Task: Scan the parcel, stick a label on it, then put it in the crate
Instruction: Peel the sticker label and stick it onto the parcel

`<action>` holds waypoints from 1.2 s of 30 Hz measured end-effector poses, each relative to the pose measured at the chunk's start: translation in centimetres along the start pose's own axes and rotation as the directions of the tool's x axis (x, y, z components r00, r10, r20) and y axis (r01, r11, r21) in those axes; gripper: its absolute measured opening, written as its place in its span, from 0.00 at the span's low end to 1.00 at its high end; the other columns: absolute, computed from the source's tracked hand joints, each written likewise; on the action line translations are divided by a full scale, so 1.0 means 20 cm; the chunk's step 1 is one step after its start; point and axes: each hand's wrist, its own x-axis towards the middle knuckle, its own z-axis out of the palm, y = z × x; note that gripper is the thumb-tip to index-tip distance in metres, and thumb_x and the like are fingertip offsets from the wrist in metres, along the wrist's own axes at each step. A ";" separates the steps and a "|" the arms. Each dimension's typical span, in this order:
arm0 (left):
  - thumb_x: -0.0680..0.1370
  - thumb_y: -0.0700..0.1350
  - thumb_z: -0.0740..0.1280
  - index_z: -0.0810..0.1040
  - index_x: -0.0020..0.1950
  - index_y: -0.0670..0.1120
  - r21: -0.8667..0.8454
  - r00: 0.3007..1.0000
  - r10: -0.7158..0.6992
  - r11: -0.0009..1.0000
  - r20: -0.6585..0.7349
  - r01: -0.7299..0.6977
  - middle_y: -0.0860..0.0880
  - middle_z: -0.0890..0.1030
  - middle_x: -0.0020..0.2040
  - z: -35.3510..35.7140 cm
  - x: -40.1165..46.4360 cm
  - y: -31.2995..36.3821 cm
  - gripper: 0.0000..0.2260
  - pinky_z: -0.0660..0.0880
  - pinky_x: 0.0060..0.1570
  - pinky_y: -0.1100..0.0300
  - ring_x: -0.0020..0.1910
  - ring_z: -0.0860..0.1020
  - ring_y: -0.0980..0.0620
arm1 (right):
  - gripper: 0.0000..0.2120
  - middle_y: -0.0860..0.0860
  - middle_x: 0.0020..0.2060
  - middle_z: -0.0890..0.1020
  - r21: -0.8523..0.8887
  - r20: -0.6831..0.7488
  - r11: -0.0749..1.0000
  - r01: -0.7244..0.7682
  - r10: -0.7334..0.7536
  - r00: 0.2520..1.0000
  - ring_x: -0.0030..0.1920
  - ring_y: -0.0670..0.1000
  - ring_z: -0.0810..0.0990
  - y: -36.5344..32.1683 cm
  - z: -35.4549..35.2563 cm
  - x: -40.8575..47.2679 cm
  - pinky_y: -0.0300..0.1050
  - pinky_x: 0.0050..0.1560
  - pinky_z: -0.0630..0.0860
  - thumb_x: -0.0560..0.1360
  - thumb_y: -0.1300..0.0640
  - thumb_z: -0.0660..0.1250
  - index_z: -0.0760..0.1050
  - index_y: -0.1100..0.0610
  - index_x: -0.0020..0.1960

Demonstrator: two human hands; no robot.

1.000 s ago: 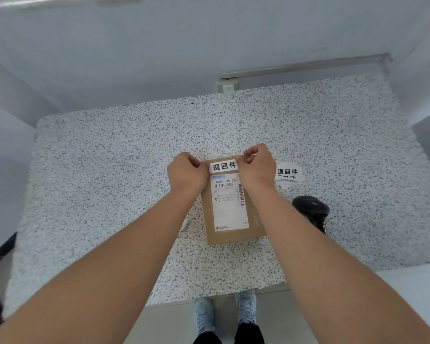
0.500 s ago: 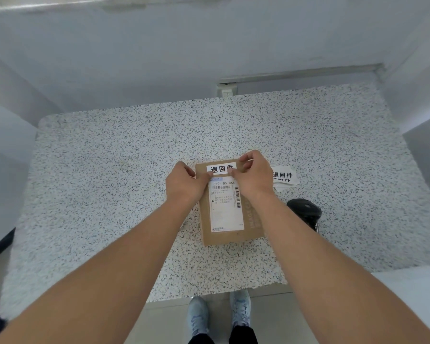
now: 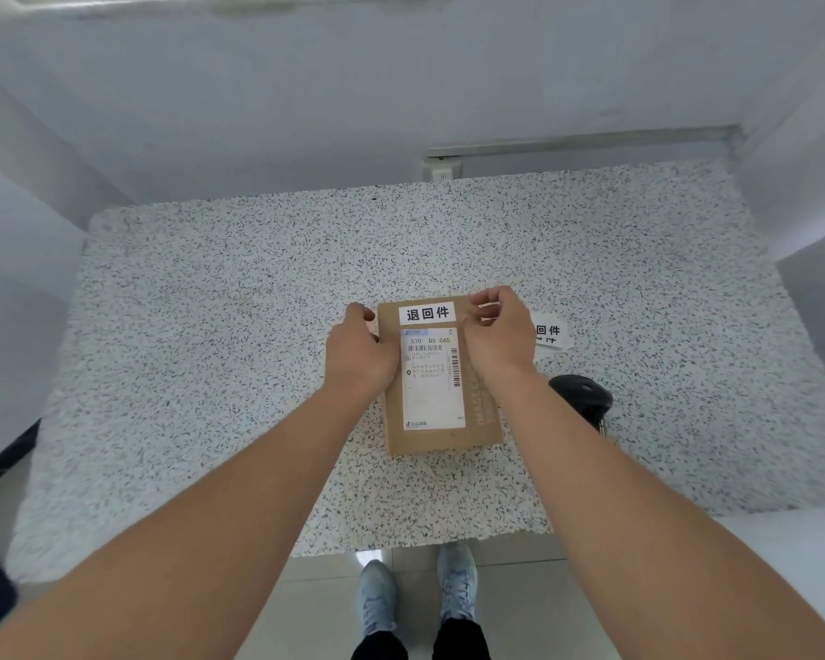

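The parcel [image 3: 441,383] is a flat brown cardboard box lying on the speckled tabletop [image 3: 220,335], a little toward 5 o'clock from the tabletop's middle, its long side running from 12 to 6 o'clock. A white shipping sheet [image 3: 433,378] with barcodes covers most of its top face, and a white label [image 3: 427,313] with three bold black characters sits flat across the end at 12 o'clock. The left hand [image 3: 360,352] rests against the parcel's 9 o'clock edge, fingers curled loosely, gripping nothing visible. The right hand [image 3: 498,333] is over the 1 o'clock corner, fingers bent together at the label's end; whether they pinch anything cannot be told. Just beyond it at 3 o'clock lie spare labels [image 3: 551,332], and at 4 o'clock a black scanner [image 3: 582,397]. The tabletop is wide open toward 9 and 12 o'clock; its near edge runs close below the parcel.
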 end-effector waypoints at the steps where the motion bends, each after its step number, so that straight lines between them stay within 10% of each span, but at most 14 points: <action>1: 0.81 0.52 0.66 0.69 0.73 0.48 0.051 0.998 0.065 0.997 0.008 -0.066 0.45 0.81 0.55 0.00 -0.02 -0.02 0.21 0.75 0.37 0.58 0.47 0.80 0.49 | 0.09 0.49 0.54 0.79 -0.042 0.015 0.998 0.051 -0.051 0.999 0.50 0.49 0.82 0.00 -0.02 -0.03 0.34 0.41 0.75 0.79 0.61 0.71 0.77 0.48 0.52; 8: 0.84 0.54 0.61 0.48 0.84 0.53 0.191 0.969 0.192 0.957 0.153 -0.220 0.42 0.61 0.76 -0.01 -0.26 -0.14 0.33 0.77 0.60 0.46 0.64 0.75 0.42 | 0.25 0.49 0.77 0.67 -0.325 0.262 0.895 0.307 -0.226 0.938 0.75 0.51 0.69 0.14 -0.14 -0.21 0.56 0.73 0.69 0.82 0.42 0.66 0.72 0.49 0.76; 19: 0.85 0.55 0.56 0.39 0.83 0.57 0.208 0.925 0.231 0.931 0.301 -0.300 0.42 0.44 0.84 0.08 -0.43 -0.27 0.33 0.73 0.69 0.42 0.74 0.69 0.37 | 0.30 0.49 0.85 0.51 -0.373 0.398 0.868 0.328 -0.170 0.901 0.83 0.56 0.58 0.30 -0.14 -0.39 0.63 0.76 0.64 0.84 0.42 0.61 0.56 0.41 0.84; 36: 0.85 0.49 0.59 0.40 0.84 0.53 0.078 0.901 0.362 0.918 0.241 -0.390 0.44 0.49 0.84 -0.09 -0.48 -0.16 0.34 0.65 0.77 0.46 0.79 0.61 0.42 | 0.36 0.46 0.85 0.46 -0.207 0.302 0.913 0.350 -0.281 0.911 0.85 0.49 0.46 0.11 -0.16 -0.54 0.58 0.80 0.53 0.85 0.48 0.63 0.47 0.45 0.86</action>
